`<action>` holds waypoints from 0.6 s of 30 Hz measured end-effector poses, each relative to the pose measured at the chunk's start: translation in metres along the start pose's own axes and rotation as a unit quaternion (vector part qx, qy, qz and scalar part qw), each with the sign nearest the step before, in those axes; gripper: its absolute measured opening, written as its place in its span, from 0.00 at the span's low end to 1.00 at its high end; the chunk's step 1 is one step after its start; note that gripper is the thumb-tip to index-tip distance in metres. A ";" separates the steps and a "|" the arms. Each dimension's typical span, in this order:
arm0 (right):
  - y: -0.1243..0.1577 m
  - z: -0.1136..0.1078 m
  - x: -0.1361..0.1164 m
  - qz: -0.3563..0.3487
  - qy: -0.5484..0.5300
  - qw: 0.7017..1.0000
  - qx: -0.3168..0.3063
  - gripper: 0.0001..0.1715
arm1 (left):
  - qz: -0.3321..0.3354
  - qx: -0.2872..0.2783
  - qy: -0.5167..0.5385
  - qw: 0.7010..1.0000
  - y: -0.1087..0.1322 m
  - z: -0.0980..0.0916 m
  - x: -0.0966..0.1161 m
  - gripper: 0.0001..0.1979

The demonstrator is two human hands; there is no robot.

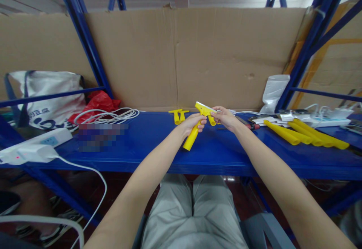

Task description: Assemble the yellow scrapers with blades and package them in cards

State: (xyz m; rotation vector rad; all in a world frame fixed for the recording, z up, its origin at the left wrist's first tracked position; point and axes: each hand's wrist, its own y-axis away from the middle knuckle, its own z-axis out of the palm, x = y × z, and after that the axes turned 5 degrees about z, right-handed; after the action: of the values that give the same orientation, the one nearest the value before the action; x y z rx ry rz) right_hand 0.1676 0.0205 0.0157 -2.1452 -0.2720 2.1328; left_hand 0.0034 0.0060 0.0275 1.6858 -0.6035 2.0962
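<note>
A blue steel shelf is serving as the work surface, running the full width of the view, with a sheet of cardboard standing behind it as a back wall and blue uprights slanting up on both sides. At the far left a white tote is leaning beside a red bag. A coil of white cable is lying in front of them, and a power strip is resting at the shelf's left edge. Two yellow T-pieces are lying near the middle, just beside the hands. A row of long yellow handles is lying to the right, below a white pouch propped against an upright. The person is sitting with both bare forearms reaching forward over the lap, and the hands are meeting just above the shelf's centre. The left hand is curling around the upper part of a yellow scraper, whose handle is slanting down and left toward the person. The right hand is pinching the scraper's head with its fingertips, palm turned inward
</note>
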 end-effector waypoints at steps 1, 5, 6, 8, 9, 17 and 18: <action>0.000 0.000 0.000 -0.001 0.005 1.000 0.002 0.23 | 0.004 0.001 0.001 1.000 0.000 0.000 0.000 0.09; -0.002 0.002 0.001 0.001 0.060 0.998 0.021 0.20 | 0.011 0.011 0.002 1.000 -0.002 -0.001 -0.002 0.08; -0.002 0.002 0.002 0.002 0.090 0.996 0.025 0.20 | 0.012 0.015 0.001 1.000 -0.003 -0.001 -0.002 0.08; -0.003 0.002 0.005 -0.006 0.180 0.982 0.047 0.19 | 0.013 0.028 0.002 1.000 -0.004 -0.002 -0.003 0.09; -0.003 0.002 0.006 -0.020 0.238 0.969 0.067 0.20 | 0.013 0.037 0.002 0.999 -0.005 -0.002 -0.003 0.09; -0.005 -0.047 -0.005 0.044 0.629 0.760 0.157 0.17 | 0.019 0.067 0.009 0.998 -0.008 -0.007 -0.003 0.11; -0.005 -0.057 -0.007 0.081 0.652 0.737 0.155 0.16 | 0.019 0.069 0.009 0.997 -0.009 -0.008 -0.004 0.11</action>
State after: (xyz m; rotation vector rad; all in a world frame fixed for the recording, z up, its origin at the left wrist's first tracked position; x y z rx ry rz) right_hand 0.2241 0.0268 0.0245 -2.8079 0.3853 0.2160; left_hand 0.0022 0.0176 0.0233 1.7391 -0.4998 2.2231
